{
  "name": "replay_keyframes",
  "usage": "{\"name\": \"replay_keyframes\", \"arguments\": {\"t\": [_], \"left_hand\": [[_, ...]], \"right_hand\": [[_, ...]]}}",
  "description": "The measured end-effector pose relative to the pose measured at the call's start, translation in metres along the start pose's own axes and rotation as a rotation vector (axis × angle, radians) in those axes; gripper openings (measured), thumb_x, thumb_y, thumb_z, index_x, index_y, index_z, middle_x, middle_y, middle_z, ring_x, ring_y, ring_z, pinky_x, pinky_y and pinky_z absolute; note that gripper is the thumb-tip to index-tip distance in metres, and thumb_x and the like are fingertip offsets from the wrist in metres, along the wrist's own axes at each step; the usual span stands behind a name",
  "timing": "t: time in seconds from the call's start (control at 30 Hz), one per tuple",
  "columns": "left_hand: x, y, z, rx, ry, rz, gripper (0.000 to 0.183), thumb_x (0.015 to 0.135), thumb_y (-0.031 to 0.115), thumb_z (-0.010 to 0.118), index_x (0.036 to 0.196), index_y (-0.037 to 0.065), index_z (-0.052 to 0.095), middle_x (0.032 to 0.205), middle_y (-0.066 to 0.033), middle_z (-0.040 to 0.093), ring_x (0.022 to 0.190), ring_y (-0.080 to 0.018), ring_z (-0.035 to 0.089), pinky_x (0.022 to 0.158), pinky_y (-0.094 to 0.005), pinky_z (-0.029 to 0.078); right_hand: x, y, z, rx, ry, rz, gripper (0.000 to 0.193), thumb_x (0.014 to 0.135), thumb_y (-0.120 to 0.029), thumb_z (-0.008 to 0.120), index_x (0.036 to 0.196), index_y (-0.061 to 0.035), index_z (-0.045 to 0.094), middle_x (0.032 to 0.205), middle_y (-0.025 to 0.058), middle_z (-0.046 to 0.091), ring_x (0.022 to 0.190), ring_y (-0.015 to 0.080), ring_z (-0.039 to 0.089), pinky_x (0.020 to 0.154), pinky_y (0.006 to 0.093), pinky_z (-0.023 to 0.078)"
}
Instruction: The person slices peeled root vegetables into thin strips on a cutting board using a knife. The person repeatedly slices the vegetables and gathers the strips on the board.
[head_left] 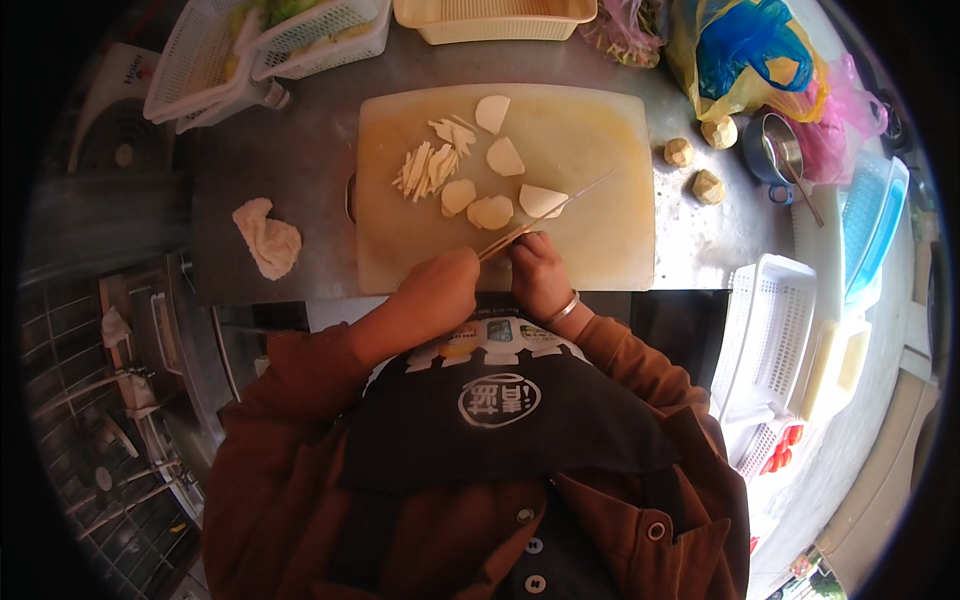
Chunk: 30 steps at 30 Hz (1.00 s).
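Note:
On the pale cutting board, my left hand is closed round the handle of a knife. Its thin blade points away to the right. Close beside it, my right hand is closed with its fingertips against the knife; whatever it pinches is hidden. Beyond the hands lie flat pale vegetable slices, probably of a peeled root. One slice lies partly under the blade's line, and two more slices sit nearer my left hand. A heap of thin cut sticks rests at the board's left.
Peeled round roots and a metal cup stand right of the board. A crumpled white cloth lies left. Baskets and a cream tray line the back; plastic bags fill the far right. A white basket stands at right.

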<state>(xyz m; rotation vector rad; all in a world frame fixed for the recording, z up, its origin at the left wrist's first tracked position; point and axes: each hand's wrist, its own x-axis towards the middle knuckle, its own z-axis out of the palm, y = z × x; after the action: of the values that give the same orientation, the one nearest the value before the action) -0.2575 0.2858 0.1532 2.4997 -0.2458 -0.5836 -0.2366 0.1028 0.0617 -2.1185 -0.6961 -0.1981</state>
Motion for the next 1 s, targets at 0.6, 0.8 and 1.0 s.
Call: {"name": "replay_keyframes", "arguments": {"t": [0.6,0.8,1.0], "left_hand": [[0.006,-0.007,0.033,0.002,0.146,0.085,0.018,0.095,0.015,0.05,0.09,-0.001,0.047,0.066,-0.0253,0.059,0.066,-0.046,0.06,0.061,-0.0539,0.046],[0.008,-0.005,0.026,0.035,0.035,0.062,0.01,0.08,0.003,0.047,0.089,-0.002,0.048,0.074,-0.025,0.063,0.07,-0.0434,0.063,0.065,-0.0525,0.05],[0.014,-0.002,0.022,0.116,-0.024,0.061,0.011,0.078,0.002,0.05,0.088,-0.003,0.047,0.071,-0.0253,0.063,0.068,-0.044,0.064,0.062,-0.052,0.05]], "right_hand": [[0.001,0.0,-0.003,-0.014,-0.064,-0.027,0.012,0.071,0.002,0.055,0.082,-0.0021,0.057,0.089,0.0145,0.054,0.083,0.035,0.051,0.071,0.0415,0.047],[-0.003,0.001,-0.001,-0.005,-0.043,0.006,0.023,0.069,0.01,0.056,0.088,-0.0012,0.063,0.089,0.0133,0.058,0.083,0.0345,0.053,0.072,0.0402,0.048],[-0.004,0.002,-0.004,0.003,-0.087,0.036,0.025,0.069,0.008,0.062,0.091,-0.002,0.064,0.094,0.0138,0.058,0.089,0.0353,0.054,0.076,0.0406,0.049]]}}
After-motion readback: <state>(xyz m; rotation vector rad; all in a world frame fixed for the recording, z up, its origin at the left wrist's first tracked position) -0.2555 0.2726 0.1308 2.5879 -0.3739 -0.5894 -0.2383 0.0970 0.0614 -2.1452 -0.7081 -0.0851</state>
